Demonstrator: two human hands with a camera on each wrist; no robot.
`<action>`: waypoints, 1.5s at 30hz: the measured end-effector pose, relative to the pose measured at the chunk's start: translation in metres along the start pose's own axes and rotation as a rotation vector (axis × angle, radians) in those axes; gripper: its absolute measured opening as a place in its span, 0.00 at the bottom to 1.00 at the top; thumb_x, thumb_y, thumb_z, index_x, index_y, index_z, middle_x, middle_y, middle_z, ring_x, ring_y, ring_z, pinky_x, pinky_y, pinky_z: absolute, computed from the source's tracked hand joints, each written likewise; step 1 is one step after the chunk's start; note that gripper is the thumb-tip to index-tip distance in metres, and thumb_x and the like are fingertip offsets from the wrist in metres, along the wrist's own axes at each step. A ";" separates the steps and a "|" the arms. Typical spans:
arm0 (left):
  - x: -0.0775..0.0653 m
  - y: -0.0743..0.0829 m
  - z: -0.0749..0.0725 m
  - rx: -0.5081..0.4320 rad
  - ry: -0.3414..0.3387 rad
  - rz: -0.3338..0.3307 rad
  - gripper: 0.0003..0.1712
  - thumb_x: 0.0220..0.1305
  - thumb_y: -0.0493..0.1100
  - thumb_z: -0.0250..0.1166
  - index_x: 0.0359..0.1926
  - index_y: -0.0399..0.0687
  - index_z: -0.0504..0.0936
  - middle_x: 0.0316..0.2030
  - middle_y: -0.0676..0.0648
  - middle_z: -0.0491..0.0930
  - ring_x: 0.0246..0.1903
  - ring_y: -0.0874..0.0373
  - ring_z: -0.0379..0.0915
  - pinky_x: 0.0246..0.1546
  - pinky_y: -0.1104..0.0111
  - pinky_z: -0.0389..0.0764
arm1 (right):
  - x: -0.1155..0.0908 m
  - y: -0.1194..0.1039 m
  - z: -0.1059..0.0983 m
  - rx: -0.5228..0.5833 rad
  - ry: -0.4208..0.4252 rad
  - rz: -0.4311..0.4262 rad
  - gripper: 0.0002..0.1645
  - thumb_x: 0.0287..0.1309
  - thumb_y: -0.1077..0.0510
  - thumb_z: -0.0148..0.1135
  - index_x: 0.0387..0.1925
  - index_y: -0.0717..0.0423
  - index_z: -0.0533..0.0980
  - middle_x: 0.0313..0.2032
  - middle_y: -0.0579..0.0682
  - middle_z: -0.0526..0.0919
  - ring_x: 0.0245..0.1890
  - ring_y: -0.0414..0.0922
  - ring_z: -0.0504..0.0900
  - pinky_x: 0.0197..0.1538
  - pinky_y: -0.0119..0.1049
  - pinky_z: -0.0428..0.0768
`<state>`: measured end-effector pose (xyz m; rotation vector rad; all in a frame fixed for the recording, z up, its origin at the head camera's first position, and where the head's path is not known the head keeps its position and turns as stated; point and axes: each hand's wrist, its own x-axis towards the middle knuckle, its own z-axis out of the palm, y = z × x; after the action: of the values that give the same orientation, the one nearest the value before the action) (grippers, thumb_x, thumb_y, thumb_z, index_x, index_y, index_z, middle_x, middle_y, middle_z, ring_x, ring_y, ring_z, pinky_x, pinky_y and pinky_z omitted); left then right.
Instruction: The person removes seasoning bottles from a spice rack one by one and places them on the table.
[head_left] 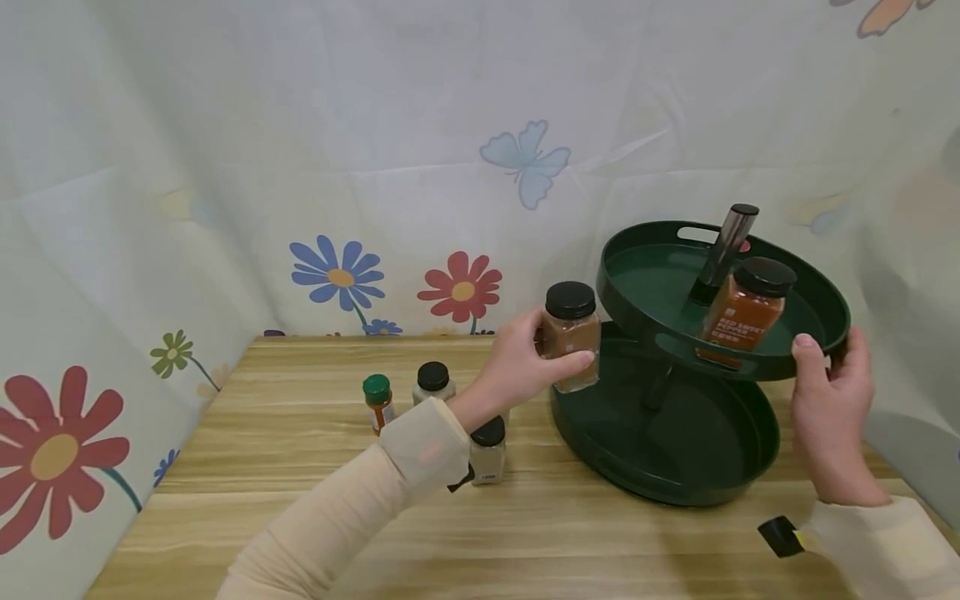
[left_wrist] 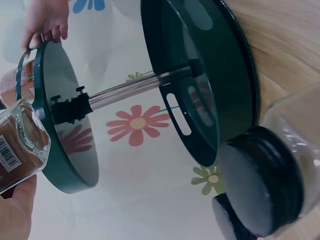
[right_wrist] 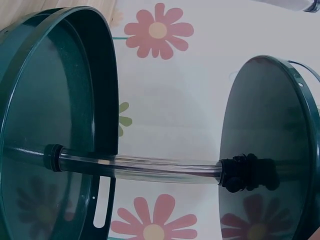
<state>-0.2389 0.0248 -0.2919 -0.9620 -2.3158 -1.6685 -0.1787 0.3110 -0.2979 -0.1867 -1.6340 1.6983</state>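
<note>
My left hand grips a square glass spice jar with brown powder and a black lid. It holds the jar upright just left of the upper tray of a dark green two-tier tray stand. With the thumb over the rim and fingers at the handle slot, my right hand holds that tray's right side. The tray tilts down toward me. On it stands a jar labelled red sweet pepper, beside the metal post. The lower tray rests on the table.
Left of the stand, on the wooden table, are a small green-capped bottle and black-lidded jars, partly behind my left forearm. A flower-printed curtain hangs behind the table.
</note>
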 end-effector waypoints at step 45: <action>-0.054 -0.037 -0.050 0.024 -0.050 -0.259 0.24 0.51 0.50 0.66 0.48 0.49 0.72 0.39 0.47 0.77 0.37 0.57 0.74 0.38 0.61 0.79 | 0.001 0.001 0.000 -0.012 0.013 -0.014 0.19 0.62 0.61 0.48 0.55 0.56 0.63 0.49 0.50 0.66 0.50 0.41 0.64 0.48 0.21 0.66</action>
<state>-0.2295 -0.0492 -0.3272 -0.7329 -2.5817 -1.7193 -0.1797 0.3113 -0.2987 -0.1917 -1.6329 1.6735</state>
